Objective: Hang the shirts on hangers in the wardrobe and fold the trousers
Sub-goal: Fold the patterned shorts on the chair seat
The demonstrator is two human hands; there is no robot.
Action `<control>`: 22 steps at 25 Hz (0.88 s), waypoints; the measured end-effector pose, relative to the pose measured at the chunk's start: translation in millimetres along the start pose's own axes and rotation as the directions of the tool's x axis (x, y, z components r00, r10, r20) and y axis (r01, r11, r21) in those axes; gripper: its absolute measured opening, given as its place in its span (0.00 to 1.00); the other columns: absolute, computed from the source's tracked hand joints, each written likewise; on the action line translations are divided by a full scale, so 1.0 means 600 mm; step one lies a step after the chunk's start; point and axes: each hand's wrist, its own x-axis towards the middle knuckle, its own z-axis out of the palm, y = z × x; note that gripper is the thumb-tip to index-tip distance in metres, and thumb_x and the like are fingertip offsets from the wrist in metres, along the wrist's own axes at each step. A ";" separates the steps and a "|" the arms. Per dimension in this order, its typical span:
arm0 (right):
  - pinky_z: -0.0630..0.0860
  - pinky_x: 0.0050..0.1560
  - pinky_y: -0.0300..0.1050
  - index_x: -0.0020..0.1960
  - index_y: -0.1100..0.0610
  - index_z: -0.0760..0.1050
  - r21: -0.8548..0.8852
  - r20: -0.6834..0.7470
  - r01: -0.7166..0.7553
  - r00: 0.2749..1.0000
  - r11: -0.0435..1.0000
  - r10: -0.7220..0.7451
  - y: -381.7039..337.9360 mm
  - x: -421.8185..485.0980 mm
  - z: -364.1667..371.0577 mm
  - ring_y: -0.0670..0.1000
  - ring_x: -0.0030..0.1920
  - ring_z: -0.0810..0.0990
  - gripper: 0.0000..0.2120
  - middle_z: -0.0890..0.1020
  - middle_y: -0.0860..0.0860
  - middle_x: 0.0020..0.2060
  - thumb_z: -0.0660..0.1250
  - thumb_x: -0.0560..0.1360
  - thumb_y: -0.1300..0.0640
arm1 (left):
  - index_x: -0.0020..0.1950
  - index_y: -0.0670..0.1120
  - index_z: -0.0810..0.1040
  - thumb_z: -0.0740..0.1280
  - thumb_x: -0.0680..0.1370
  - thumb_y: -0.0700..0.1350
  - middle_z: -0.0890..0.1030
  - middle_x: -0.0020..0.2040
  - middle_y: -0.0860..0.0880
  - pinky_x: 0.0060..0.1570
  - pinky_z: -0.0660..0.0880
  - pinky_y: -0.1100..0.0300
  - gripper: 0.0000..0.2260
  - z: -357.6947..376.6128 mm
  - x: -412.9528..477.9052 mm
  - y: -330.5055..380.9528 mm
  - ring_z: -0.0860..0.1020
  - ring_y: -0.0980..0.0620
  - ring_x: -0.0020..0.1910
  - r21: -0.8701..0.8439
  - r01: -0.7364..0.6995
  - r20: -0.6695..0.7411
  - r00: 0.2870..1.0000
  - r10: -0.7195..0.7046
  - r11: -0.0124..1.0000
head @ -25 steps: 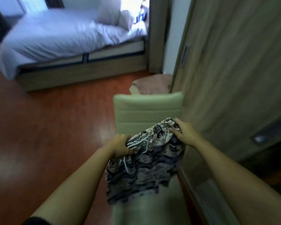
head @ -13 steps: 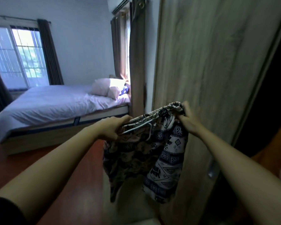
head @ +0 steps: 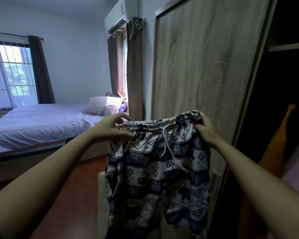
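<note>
A pair of patterned trousers (head: 159,171), white with dark blue and black prints and a white drawstring, hangs in front of me at chest height. My left hand (head: 114,126) pinches the left end of the waistband. My right hand (head: 204,128) grips the right end, with the fabric bunched in its fingers. The waistband is stretched flat between both hands and the legs hang straight down. The wardrobe (head: 205,80) with its wood-grain sliding door stands just behind the trousers; its dark opening (head: 283,83) is to the right.
A pale chair (head: 103,195) stands below the trousers. A bed (head: 38,123) with white sheets and pillows fills the left side. An orange garment (head: 276,147) hangs inside the wardrobe. Red-brown floor (head: 72,195) lies between bed and chair.
Both hands lifted the trousers off the chair to chest height and pulled apart, spreading the waistband. My view rose from the floor to the room.
</note>
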 end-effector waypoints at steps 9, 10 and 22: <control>0.79 0.44 0.37 0.44 0.58 0.82 0.285 0.315 -0.242 0.937 0.927 0.148 0.010 -0.030 -0.037 0.46 0.41 0.83 0.19 0.85 0.51 0.40 0.77 0.61 0.46 | 0.35 0.39 0.79 0.73 0.63 0.33 0.78 0.27 0.47 0.23 0.71 0.68 0.06 0.001 -0.020 -0.024 0.76 0.56 0.24 -0.654 0.270 0.140 0.961 -0.237 0.707; 0.79 0.47 0.38 0.46 0.58 0.82 0.304 0.327 -0.282 0.928 0.910 0.178 0.021 -0.033 -0.041 0.48 0.44 0.83 0.23 0.85 0.53 0.43 0.79 0.57 0.45 | 0.37 0.39 0.78 0.69 0.68 0.32 0.78 0.28 0.47 0.22 0.70 0.68 0.04 0.007 -0.023 -0.028 0.75 0.57 0.24 -0.664 0.278 0.142 0.958 -0.248 0.694; 0.79 0.38 0.36 0.52 0.68 0.77 0.501 0.235 -0.599 0.789 0.625 0.568 -0.008 -0.017 0.085 0.44 0.31 0.81 0.10 0.84 0.52 0.32 0.66 0.75 0.62 | 0.40 0.35 0.78 0.68 0.72 0.32 0.78 0.34 0.37 0.36 0.74 0.56 0.01 0.132 0.051 0.033 0.76 0.46 0.30 -0.790 0.365 0.035 0.829 -0.558 0.492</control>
